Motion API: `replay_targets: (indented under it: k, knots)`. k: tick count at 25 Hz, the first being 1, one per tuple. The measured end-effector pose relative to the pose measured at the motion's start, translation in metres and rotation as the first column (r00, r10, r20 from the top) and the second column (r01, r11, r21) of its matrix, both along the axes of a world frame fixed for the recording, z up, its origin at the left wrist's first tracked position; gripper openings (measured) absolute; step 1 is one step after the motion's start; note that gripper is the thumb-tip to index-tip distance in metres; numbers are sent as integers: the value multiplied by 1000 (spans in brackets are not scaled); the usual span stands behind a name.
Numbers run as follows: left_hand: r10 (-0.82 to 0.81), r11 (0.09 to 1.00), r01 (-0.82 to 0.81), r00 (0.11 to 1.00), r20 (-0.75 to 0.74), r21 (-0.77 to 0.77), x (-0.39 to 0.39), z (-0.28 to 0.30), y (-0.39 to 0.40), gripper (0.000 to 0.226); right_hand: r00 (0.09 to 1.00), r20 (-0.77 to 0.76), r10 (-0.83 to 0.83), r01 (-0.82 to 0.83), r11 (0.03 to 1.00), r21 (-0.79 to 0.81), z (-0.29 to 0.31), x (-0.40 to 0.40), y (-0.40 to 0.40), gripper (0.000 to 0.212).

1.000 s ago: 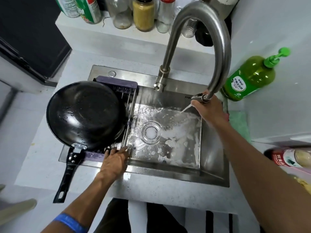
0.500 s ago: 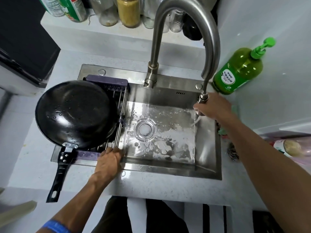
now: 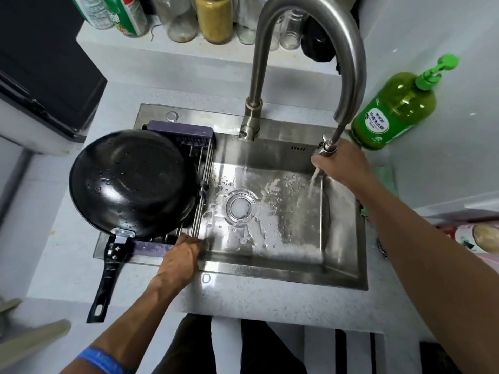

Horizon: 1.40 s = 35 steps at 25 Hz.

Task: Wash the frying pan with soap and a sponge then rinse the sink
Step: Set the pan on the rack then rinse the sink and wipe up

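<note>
A stainless steel sink [image 3: 345,268] is sitting in a pale surface [image 3: 243,298], its basin still streaked with foam. A black frying pan [image 3: 129,182] is resting upside down on a drying rack [image 3: 201,168] over the sink's left side, apparently washed. The right hand [image 3: 343,163] is gripping the faucet's spray head [image 3: 326,147], aiming water at the right wall. The left hand [image 3: 181,255] is clasping the rack's near end. Rinsing seems underway; next, the spray likely needs sweeping toward the foam along the front.
</note>
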<state>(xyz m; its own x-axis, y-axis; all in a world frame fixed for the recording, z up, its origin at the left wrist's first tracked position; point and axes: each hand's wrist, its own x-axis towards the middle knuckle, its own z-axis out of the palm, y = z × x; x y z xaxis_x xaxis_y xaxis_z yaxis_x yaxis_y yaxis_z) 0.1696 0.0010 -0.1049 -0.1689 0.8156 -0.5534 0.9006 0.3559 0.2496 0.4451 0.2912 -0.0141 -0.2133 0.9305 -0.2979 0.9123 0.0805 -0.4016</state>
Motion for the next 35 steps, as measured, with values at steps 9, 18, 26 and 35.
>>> replay_targets:
  k: [9,18,26,35]
  knots:
    - [-29,999,29,999,-20,18,3,12,5,35,983,173,57,-41,995,-95,4,14,-18,28]
    - [-11,997,9,999,37,70,0,10,3,27,955,226,190,-133,961,-244,-2,4,-38,44]
    - [-21,997,19,999,25,81,-3,0,-1,25,972,204,114,-36,936,-350,10,16,-33,48]
    - [-47,996,51,998,-52,79,-38,8,-8,24,963,-261,-60,-64,895,-441,-1,-42,-83,21]
